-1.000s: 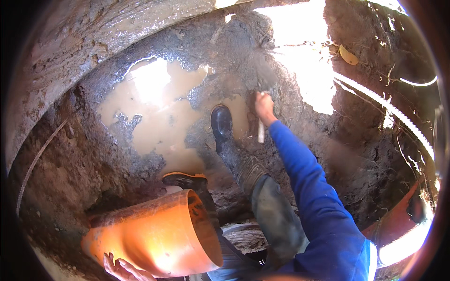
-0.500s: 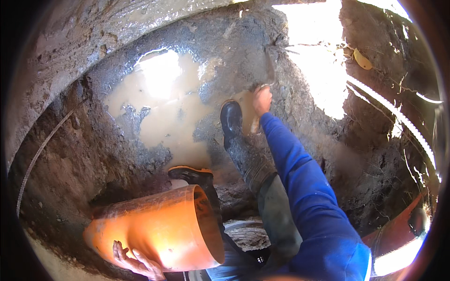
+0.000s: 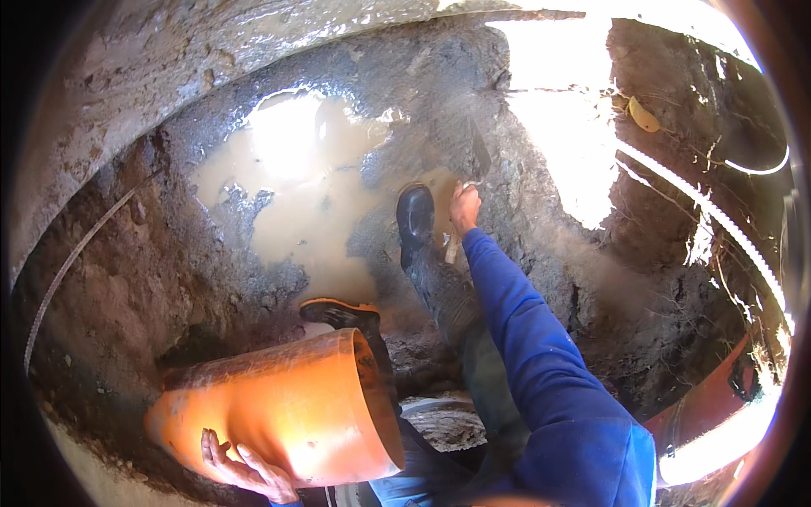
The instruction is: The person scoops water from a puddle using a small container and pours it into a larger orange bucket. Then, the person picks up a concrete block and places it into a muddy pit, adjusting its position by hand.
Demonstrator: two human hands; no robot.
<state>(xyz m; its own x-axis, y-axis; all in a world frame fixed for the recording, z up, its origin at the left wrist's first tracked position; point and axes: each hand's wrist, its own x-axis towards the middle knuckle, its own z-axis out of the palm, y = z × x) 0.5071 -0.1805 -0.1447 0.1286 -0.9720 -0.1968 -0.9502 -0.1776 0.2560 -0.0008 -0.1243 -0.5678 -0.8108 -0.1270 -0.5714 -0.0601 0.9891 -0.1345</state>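
Note:
A large orange pipe [image 3: 279, 406] lies tilted across the lower left, its round open end facing right. On its near side my left hand [image 3: 245, 473] rests with fingers stretched out and spread, touching the surface without wrapping round it. My right hand [image 3: 465, 209], at the end of a blue sleeve, is closed round a hand tool with a dark flat blade [image 3: 481, 150]. A pale handle end [image 3: 454, 249] shows below the fist. The tool's exact kind cannot be made out. Muddy ground lies under the blade, just right of my black boot [image 3: 415, 215].
Brown water forms a puddle [image 3: 312, 211] left of my boot. Another boot [image 3: 340, 313] with an orange sole edge stands near the pipe. A ribbed bar [image 3: 701, 198] curves along the right wall, another [image 3: 80, 249] along the left. A second orange pipe [image 3: 701, 406] sits lower right.
My right hand has shifted slightly left and nearer with the tool. The left hand stays on the pipe. The whole view has tilted a little.

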